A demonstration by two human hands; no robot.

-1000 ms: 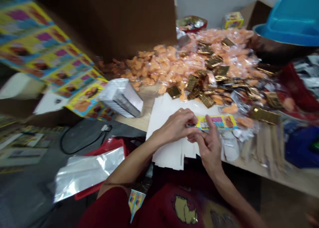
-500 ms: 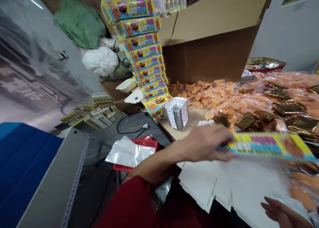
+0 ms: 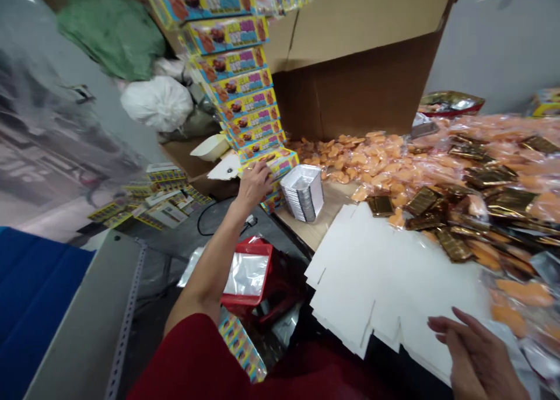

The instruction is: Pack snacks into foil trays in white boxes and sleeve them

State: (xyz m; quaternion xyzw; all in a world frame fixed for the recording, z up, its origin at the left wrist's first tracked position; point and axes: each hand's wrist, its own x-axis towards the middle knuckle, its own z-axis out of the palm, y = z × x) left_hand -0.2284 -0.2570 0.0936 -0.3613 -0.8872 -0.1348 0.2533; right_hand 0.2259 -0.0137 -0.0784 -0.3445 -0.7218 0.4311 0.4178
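My left hand (image 3: 256, 184) rests on a yellow printed box (image 3: 275, 162) at the foot of a tall leaning stack of matching boxes (image 3: 238, 85), its fingers over the box's near end. My right hand (image 3: 476, 353) hangs at the lower right, fingers apart and holding nothing, beside the edge of a pile of flat white die-cut cards (image 3: 385, 283). Next to the yellow box stands a block of nested foil trays (image 3: 303, 193). Orange sweets in clear wrappers (image 3: 363, 161) and gold packets (image 3: 490, 196) spread beyond the cards.
A large open cardboard carton (image 3: 350, 79) stands behind the sweets. Below the table's edge sits a red tray (image 3: 247, 274) holding a silver bag. Loose printed cards (image 3: 153, 204) lie on the floor, and a grey metal shelf post (image 3: 126, 306) stands at left.
My view has swung left from the table to the stack. My left hand has carried the yellow box from over the white cards to the stack's foot. My right hand has moved little.
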